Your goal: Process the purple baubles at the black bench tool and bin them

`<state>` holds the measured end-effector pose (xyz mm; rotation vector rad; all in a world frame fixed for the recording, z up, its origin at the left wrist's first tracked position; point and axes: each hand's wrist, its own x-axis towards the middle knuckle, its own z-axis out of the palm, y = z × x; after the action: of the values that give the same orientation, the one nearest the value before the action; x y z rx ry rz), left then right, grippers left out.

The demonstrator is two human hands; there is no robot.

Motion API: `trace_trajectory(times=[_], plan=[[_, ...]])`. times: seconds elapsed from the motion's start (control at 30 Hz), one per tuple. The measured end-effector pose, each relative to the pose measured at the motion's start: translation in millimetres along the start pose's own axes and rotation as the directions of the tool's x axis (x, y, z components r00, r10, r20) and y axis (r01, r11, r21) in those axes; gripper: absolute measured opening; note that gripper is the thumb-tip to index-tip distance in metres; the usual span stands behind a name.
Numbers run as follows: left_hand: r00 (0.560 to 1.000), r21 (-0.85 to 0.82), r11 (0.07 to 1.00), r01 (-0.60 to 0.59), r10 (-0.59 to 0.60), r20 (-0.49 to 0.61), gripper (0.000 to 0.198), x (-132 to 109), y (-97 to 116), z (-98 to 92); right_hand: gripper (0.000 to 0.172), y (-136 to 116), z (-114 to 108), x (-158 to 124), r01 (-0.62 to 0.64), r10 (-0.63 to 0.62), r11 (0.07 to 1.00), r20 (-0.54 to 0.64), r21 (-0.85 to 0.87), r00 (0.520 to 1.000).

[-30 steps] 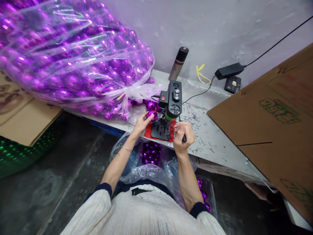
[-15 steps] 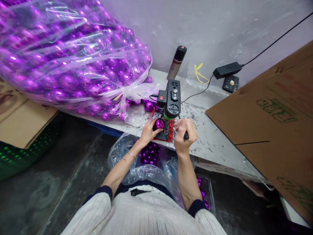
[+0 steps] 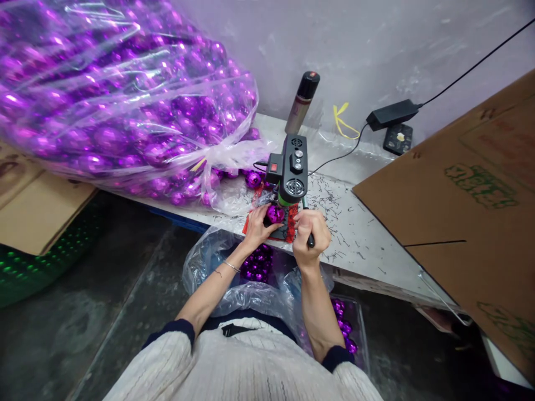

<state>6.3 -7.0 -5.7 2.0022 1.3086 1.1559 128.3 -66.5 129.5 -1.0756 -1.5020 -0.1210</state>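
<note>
A small black bench drill press (image 3: 292, 171) stands on a white worktable (image 3: 359, 234). My left hand (image 3: 257, 228) is closed on a shiny purple ball (image 3: 274, 213) and holds it on the press's black base plate, right under the drill head. My right hand (image 3: 310, 235) is wrapped around the press's black lever handle (image 3: 310, 239) on the machine's right side. A few loose purple balls (image 3: 253, 179) lie just left of the press.
A huge clear bag of purple balls (image 3: 117, 94) fills the table's left. An open plastic bag with more balls (image 3: 254, 267) hangs below the table edge. A spray can (image 3: 301, 100), a power adapter (image 3: 392, 116) and a big cardboard sheet (image 3: 472, 206) lie behind and to the right. Black shavings litter the tabletop.
My left hand carried the purple ball from left of the press onto the base plate under the drill head. My right hand kept hold of the lever and came slightly lower.
</note>
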Motion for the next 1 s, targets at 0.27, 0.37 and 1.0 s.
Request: trace_trajectory(times=[0.27,0.37,1.0], plan=[[1.0,-0.008,1.0,0.011,-0.011,-0.012,0.063,-2.6,2.3,-0.2,0.019,28.5,16.7,-40.7,0.076,-0.074,0.997,-0.065,0.029,0.995],[1.0,-0.009,1.0,0.016,-0.016,-0.005,0.063,-2.6,3.0,-1.4,0.022,34.8,23.0,-46.6,0.08,-0.077,0.997,-0.099,0.024,0.992],[1.0,-0.015,1.0,-0.006,0.006,-0.01,0.066,1.4,0.6,2.0,0.033,-7.8,11.5,9.7,-0.145,0.149,0.989,-0.132,0.043,0.98]])
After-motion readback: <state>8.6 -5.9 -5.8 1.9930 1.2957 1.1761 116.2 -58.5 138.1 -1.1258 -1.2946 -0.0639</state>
